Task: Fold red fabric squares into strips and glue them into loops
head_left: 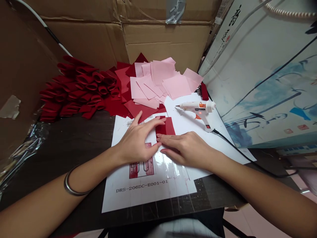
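A dark red and red piece (168, 126), with what looks like a fold down it, lies flat on the printed white sheet (111, 198). My left hand (138, 138) reaches over its left side, thumb and forefinger spread, fingertips touching it near the top and lower left edge. From the right, my right hand (185, 147) rests stretched fingers on the piece's lower part, its thumb apart below them. The two hands nearly meet at the lower left corner. Fingers cover part of the piece. Whether it is cloth or paper, I cannot tell.
A white glue gun (198, 107) stands on white paper to the right, its black cord (232, 143) running off the table. Pink squares (158, 81) are heaped behind, beside a pile of folded red pieces (81, 87). Cardboard (163, 41) walls the back.
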Tool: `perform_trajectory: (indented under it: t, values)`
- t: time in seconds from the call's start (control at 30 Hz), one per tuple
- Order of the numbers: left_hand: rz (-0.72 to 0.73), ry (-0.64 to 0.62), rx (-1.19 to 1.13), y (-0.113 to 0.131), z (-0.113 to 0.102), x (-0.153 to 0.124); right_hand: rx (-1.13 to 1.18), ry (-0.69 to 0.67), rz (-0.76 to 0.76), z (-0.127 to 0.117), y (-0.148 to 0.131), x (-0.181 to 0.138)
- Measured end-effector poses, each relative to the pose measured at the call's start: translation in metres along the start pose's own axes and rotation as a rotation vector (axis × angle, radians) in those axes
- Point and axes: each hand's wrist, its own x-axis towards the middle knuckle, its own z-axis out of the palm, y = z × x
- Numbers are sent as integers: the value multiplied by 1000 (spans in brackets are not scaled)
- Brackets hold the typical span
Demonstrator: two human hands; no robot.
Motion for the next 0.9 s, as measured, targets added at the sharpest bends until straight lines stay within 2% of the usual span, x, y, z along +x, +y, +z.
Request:
perform_trajectory:
  t: [0.07, 0.13, 0.33, 0.5, 0.7, 0.9]
  values:
    - [32, 143, -73, 1, -1, -1, -7, 0, -8, 0, 1, 0]
    - [26, 207, -130, 1, -1, -1, -11, 1, -11, 0, 1, -1]
    - [-102, 38, -230, -4, 0, 5, 7, -1, -15, 0, 1, -1]
    - [-229, 5, -246, -6, -1, 7, 1, -25, -21, -2, 1, 1]
    - [-245, -57, -113, -2, 2, 7, -39, -44, -34, -4, 0, 0]
    - [-182, -106, 83, 0, 5, 6, -94, -53, -38, -5, -4, -1]
